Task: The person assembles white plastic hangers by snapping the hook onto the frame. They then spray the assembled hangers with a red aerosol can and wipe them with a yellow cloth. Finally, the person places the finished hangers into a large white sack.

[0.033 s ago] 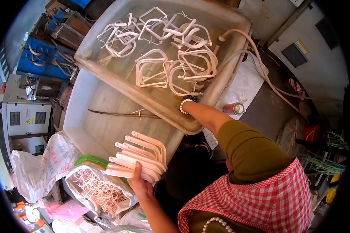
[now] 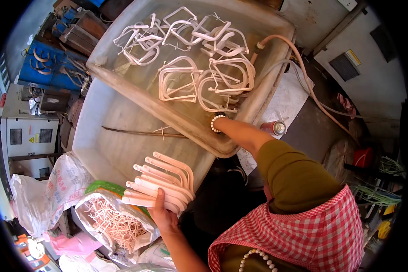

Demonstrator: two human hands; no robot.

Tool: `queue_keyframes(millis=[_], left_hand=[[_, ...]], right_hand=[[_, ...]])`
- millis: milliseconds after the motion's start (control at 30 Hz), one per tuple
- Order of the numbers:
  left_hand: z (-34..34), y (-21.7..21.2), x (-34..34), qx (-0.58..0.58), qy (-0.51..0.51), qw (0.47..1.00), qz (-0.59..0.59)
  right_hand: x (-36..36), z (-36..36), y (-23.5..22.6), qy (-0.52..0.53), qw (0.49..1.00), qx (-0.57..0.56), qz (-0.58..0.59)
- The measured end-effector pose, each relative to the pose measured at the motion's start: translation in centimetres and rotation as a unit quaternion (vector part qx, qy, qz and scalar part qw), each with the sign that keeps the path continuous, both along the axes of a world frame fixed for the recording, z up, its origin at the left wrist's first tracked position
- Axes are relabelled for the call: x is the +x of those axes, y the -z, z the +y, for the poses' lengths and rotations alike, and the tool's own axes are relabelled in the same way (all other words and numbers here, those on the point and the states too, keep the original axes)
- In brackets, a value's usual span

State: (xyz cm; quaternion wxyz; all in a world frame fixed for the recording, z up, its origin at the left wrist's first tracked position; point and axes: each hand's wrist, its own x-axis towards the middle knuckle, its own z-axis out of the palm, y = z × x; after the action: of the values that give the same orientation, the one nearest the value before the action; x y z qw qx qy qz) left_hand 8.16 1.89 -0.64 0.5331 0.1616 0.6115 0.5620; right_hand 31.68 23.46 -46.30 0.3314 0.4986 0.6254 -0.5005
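Note:
My left hand [image 2: 164,214] is closed round a fanned stack of pale pink curved plastic strips [image 2: 165,183], with the thumb across the lowest ones. The stack is above the near end of the lower tub. My right arm stretches over the corner rim of the upper water-filled tub [image 2: 186,124]. Just past the beaded bracelet, my right hand [image 2: 219,122] goes down into that tub and its fingers are hidden. Close to it lie bent pale pink plastic frames [image 2: 220,93], some grouped in loose bundles. More such frames [image 2: 143,45] lie farther back in the water.
The lower translucent tub [image 2: 88,136] holds a thin brown stick [image 2: 136,132]. A white sack [image 2: 115,222] of pink plastic scraps stands at the lower left. A spray can [image 2: 274,128] stands right of my arm. A hose [image 2: 303,75] runs over the tub's right rim.

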Motion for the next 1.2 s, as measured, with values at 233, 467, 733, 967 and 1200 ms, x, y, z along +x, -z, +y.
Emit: queue_keyframes(millis=[233,467,733,967,1200], left_hand=[[1.8,-0.3,0.1,0.015,0.016,1.000,-0.006],[2.7,-0.7,1.8,0.052,0.036,0.997,-0.037],[1.8,0.3,0.9,0.070,0.019,0.996,-0.049],[2.5,0.3,0.6,0.078,-0.006,0.995,-0.062],[2.3,0.1,-0.1,0.063,0.004,0.996,-0.067]], right_hand=[[4.0,-0.8,-21.8,0.492,0.833,-0.125,0.219],[4.4,-0.2,-25.8,0.713,0.509,-0.140,0.462],[1.2,3.4,-29.9,0.713,0.486,0.184,0.470],[1.5,4.2,-31.4,0.460,0.742,0.402,0.276],[-5.7,-1.2,-42.1,0.387,0.725,0.046,0.567]])
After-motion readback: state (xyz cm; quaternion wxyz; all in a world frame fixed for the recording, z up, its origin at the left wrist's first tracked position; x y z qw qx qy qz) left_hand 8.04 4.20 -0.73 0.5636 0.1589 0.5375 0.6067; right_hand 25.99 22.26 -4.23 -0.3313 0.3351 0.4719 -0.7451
